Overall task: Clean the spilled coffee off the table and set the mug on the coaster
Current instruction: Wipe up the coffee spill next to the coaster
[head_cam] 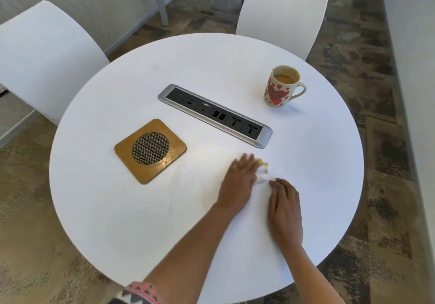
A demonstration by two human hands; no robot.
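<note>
Lower centre of the frame: left hand (240, 179), grip open, presses flat on a stained tissue (262, 174); right hand (285, 206), grip open too, touches its edge. The mug (281, 88) stands upper right on the table (141, 221), well apart from the coaster (150, 150) at centre left

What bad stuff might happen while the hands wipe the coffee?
The tissue under the left hand is small and already stained, so it may smear coffee. The socket panel sits close by; wet coffee pushed there might get inside. The mug holds coffee and stands across the panel from the coaster, so carrying it might drip.
</note>
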